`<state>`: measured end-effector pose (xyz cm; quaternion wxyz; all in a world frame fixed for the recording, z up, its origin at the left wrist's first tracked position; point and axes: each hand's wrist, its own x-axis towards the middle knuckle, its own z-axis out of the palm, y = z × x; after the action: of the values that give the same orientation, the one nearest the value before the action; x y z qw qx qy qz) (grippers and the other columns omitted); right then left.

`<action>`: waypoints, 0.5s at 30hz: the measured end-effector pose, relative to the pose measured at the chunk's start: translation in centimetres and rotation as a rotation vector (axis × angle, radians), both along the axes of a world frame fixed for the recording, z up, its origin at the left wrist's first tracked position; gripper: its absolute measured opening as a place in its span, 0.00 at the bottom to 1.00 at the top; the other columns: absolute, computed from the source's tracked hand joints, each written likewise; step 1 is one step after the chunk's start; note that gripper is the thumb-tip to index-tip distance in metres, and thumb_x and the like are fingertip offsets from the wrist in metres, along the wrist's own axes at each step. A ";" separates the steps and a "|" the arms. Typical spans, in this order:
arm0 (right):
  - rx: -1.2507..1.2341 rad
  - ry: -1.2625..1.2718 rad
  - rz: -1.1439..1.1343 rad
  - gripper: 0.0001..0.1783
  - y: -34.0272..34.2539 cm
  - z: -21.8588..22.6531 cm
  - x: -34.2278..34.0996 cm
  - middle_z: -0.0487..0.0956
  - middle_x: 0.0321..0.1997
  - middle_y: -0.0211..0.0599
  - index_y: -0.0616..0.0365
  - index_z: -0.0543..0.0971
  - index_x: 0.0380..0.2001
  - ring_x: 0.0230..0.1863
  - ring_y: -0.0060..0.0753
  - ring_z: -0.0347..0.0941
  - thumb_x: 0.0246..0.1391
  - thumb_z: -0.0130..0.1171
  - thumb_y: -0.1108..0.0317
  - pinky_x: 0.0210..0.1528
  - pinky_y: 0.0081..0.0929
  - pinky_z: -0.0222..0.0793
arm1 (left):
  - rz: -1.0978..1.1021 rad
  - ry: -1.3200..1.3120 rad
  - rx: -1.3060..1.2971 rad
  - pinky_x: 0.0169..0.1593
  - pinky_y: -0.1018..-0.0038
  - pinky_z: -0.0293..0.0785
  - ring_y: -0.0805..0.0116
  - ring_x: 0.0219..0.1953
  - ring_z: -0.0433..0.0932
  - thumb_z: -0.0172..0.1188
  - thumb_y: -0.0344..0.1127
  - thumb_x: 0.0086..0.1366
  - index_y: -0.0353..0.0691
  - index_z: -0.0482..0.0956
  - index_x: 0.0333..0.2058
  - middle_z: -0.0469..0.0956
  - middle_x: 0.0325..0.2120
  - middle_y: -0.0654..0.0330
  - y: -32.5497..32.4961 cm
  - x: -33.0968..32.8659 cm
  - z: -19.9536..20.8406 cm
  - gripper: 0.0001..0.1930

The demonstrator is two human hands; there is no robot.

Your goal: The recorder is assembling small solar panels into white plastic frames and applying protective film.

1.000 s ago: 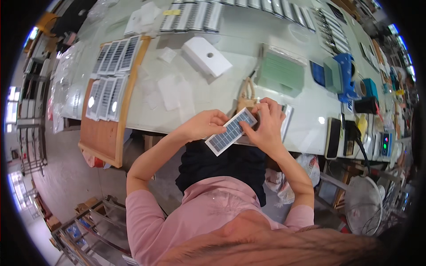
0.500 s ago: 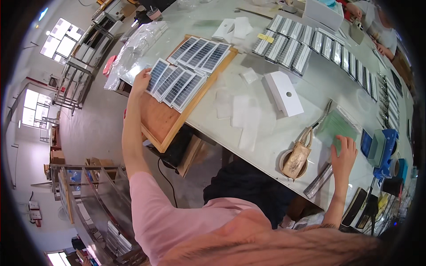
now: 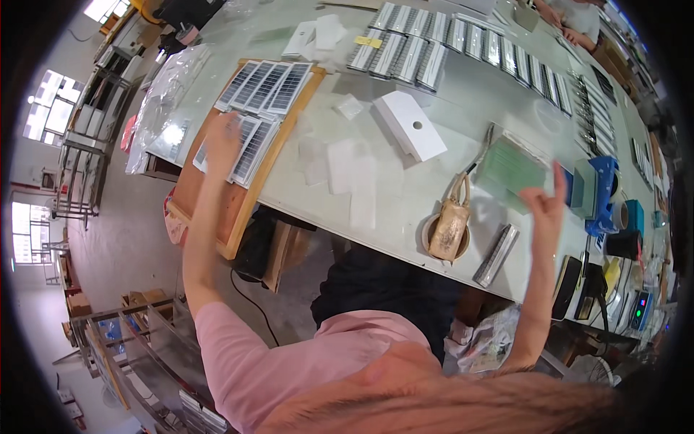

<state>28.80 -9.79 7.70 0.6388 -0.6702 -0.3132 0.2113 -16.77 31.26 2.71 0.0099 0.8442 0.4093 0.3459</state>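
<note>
My left hand (image 3: 223, 141) is over small dark-blue striped panels (image 3: 253, 148) that look like solar panels, lying in rows in a wooden tray (image 3: 293, 126). Motion smears its fingers, so whether one is gripped cannot be told. At the right, my right hand (image 3: 546, 199) is raised beside a green glass-like plate (image 3: 513, 172), one finger stretched up and the thumb out to the side, with nothing seen in it. Near it lie a narrow silver-and-dark bundle (image 3: 497, 257) and a worn beige object with a looped handle (image 3: 450, 230), resting in a round holder.
A white box with a round hole (image 3: 410, 126) and thin white sheets (image 3: 350, 170) lie mid-table. Long rows of wrapped panels (image 3: 506, 54) fill the back. A blue tape dispenser (image 3: 603, 192) stands right. Clear plastic wrap (image 3: 170, 94) covers the left corner. Another person's hands (image 3: 575, 36) are far right.
My left hand has moved from the panels' left edge to over the front row. My right hand has lifted, its fingers drawn in except one. The view has shifted to the right.
</note>
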 end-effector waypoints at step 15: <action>-0.373 -0.494 0.252 0.40 -0.5 -4.6 -5.8 0.69 0.50 0.38 0.52 0.70 0.60 0.54 0.40 0.63 0.39 0.71 0.65 0.57 0.35 0.59 | -0.079 0.184 -0.208 0.53 0.59 0.72 0.47 0.52 0.73 0.64 0.32 0.57 0.40 0.76 0.47 0.75 0.48 0.48 -6.0 13.8 -0.1 0.18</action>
<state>23.01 -10.32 3.07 0.3787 -0.7625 -0.4951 0.1733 -2.92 25.27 2.57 0.0736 0.8823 0.4084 0.2222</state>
